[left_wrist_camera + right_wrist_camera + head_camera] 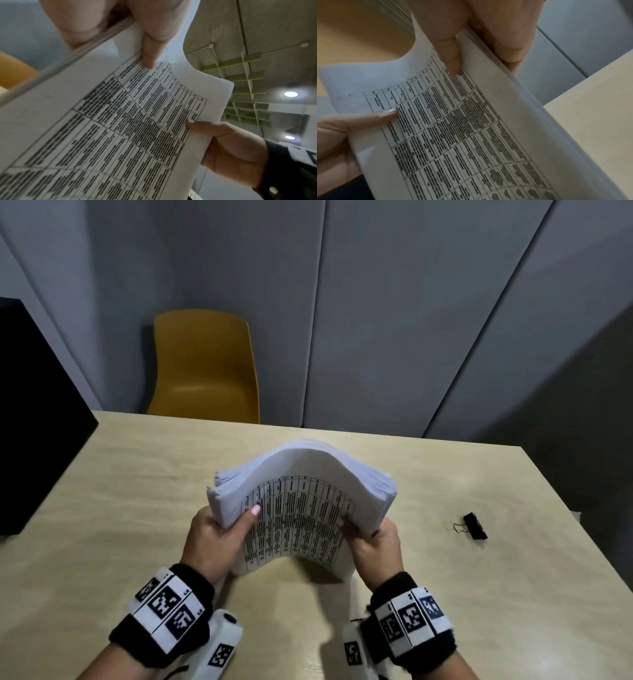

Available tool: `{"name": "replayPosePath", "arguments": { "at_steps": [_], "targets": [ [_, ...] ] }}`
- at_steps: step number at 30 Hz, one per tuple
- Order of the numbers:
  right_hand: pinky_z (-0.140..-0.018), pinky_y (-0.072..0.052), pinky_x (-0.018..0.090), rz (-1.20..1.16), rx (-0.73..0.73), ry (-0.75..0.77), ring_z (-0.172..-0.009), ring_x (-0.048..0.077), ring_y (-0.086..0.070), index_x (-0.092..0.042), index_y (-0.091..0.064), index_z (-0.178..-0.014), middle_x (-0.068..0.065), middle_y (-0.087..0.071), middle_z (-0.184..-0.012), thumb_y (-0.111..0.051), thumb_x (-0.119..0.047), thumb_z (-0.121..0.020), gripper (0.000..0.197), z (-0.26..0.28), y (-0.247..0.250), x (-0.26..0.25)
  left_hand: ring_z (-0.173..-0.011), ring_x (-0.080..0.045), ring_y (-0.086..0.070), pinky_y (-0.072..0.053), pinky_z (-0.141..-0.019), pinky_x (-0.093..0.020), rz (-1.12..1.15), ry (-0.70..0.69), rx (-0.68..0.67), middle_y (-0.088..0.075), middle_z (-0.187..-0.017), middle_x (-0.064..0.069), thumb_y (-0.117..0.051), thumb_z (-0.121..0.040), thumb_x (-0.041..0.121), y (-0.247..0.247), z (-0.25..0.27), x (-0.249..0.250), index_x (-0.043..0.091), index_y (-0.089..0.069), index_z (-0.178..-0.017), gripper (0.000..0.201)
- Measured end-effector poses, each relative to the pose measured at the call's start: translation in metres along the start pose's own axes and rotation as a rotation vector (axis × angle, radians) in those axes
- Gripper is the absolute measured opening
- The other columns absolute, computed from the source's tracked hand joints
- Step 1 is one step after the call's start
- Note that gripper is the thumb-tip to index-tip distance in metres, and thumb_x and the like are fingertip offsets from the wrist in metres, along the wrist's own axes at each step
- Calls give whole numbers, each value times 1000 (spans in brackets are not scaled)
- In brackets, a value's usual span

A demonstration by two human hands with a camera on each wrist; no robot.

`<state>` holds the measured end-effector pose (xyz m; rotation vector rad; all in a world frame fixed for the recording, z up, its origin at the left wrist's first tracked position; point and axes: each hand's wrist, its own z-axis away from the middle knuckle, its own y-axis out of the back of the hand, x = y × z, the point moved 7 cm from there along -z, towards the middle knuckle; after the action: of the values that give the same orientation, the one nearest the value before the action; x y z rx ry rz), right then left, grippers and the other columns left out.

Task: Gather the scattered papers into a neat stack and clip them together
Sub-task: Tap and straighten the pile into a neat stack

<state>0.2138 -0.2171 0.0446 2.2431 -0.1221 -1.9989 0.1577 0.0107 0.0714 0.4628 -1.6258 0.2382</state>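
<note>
A thick stack of white papers (301,501) with a printed table on the near sheet stands on its lower edge on the table, bowed upward in an arch. My left hand (219,529) grips its left side, thumb on the printed face (149,59). My right hand (371,537) grips the right side, thumb on the face (452,60). The sheets' left edges are slightly fanned. A black binder clip (474,525) lies on the table to the right of my right hand, apart from it. In the wrist views the printed sheet (120,128) (462,128) fills most of the frame.
The light wooden table (137,491) runs to its far edge, where a yellow chair (205,368) stands. A black box (30,419) sits at the table's left edge. Grey wall panels stand behind. The table's right edge runs close to the clip.
</note>
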Motion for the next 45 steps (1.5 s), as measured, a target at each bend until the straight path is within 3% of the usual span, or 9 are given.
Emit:
{"name": "replayPosePath", "arguments": {
  "at_steps": [4, 12, 18, 21, 25, 31, 36, 39, 45],
  "targets": [
    [-60, -52, 21, -23, 17, 29, -63, -2, -59, -24, -63, -72, -12, -67, -67, -65, 2, -81, 27, 1, 4, -9, -63, -4, -63, -53, -64, -28, -13, -24, 55, -68, -65, 3, -67, -80, 9, 8, -4, 4, 21, -63, -70, 16],
    [-63, -52, 19, -61, 4, -81, -66, 4, -59, -2, -66, -78, 1, -67, -73, -65, 7, -78, 9, 6, 0, 17, -73, 23, -57, -42, -65, 2, -26, 17, -60, -60, -67, 44, -71, -78, 11, 2, 0, -27, 30, -60, -90, 25],
    [-68, -51, 24, 15, -22, -104, -70, -1, -62, -5, -65, -89, -11, -70, -73, -67, 4, -78, 14, 6, 0, 23, -70, 2, -66, -53, -65, -15, -104, 20, -112, -68, -63, 27, -64, -82, 7, 0, 6, -34, 33, -62, -72, 28],
    [-82, -52, 19, 102, 20, -110, -91, -5, -60, -13, -48, -121, -4, -63, -106, -72, -6, -75, 52, 7, 5, 20, -71, -26, -64, -51, -68, -33, -74, 53, -46, -69, -60, 14, -66, -82, 12, 6, 5, -35, 24, -63, -71, 17],
    [-110, -33, 49, 84, 162, -324, -130, 25, -39, -34, -9, -145, 10, -33, -145, -84, -18, -62, 113, 16, 22, 41, -71, 10, -64, -51, -68, -16, 161, 106, 66, -68, -67, 30, -66, -81, 5, 8, 6, -35, 24, -63, -86, 19],
    [-90, -48, 58, -950, -270, -610, -114, 45, -54, 2, -37, -134, 34, -46, -133, -86, -18, -57, 93, 35, -26, 51, -91, -10, -69, -56, -80, -26, 692, 298, 45, -74, -97, 4, -88, -52, 26, -9, 14, -57, 19, -73, -96, 47],
    [-67, -59, 40, -711, -120, -393, -82, 32, -70, 0, -56, -107, 16, -74, -89, -64, -4, -70, 38, 19, 6, 36, -92, -21, -70, -58, -76, -39, 727, 406, -24, -72, -104, -8, -92, -33, 34, -7, 20, -59, 8, -68, -104, 79],
    [-71, -57, 42, -578, -125, -313, -88, 34, -69, -4, -60, -106, 15, -73, -93, -75, -18, -64, 46, 12, 32, 41, -78, -18, -72, -59, -61, -34, 833, 433, -81, -75, -88, -7, -72, -56, 29, 21, 8, -47, 11, -77, -80, 30],
    [-58, -34, 30, -384, -279, -290, -61, 21, -40, -12, -64, -79, 13, -45, -68, -87, -47, -44, 55, 9, 38, 40, -78, -28, -71, -58, -64, -33, 345, 350, -385, -72, -97, -22, -91, -30, 43, 32, -3, -35, 0, -71, -92, 78]
  ]
}}
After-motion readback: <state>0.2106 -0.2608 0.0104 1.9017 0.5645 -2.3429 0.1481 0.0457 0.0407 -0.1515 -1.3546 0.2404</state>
